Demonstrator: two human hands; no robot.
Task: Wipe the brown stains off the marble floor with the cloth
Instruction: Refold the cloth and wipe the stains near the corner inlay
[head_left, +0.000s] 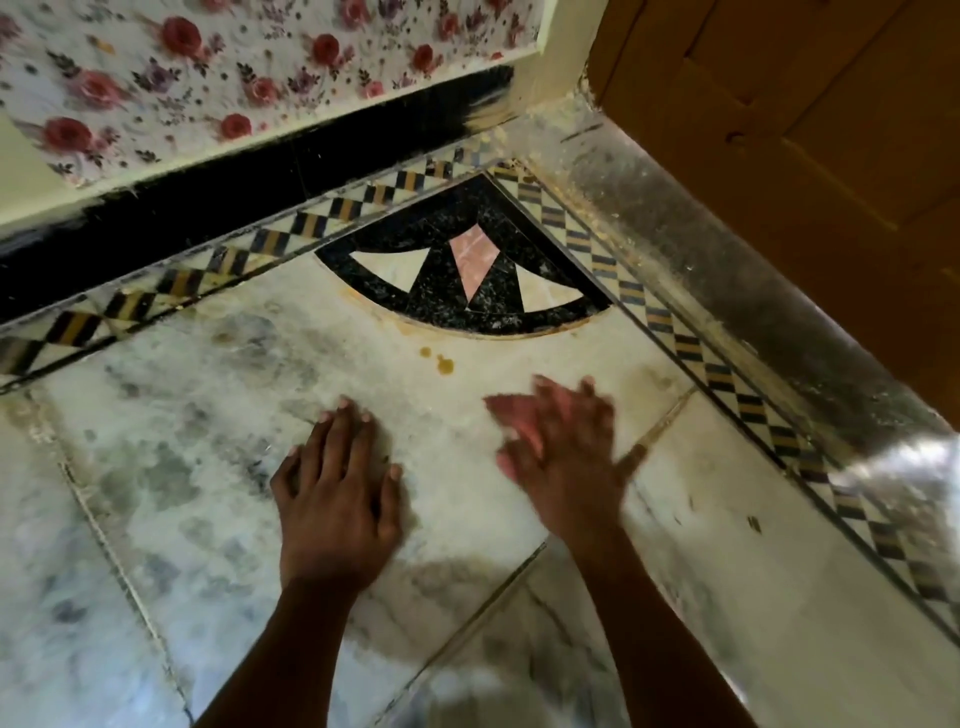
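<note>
Two small brown stains (445, 365) sit on the white marble floor (182, 467), just below a black arc-shaped inlay (467, 291). A brownish smear follows the arc's lower rim. My left hand (337, 483) lies flat on the marble with its fingers spread and nothing in it. My right hand (566, 457) is blurred with motion, a hand's width below and right of the stains, fingers apart. A pinkish patch (514, 423) shows at its thumb side; whether it is a cloth or the palm is unclear. No other cloth is in view.
A checkered tile border (701, 353) runs along two sides of the floor and meets at the far corner. Beyond it stand a black skirting with a floral wall (156, 78) on the left and a wooden door (805, 104) behind a grey sill on the right.
</note>
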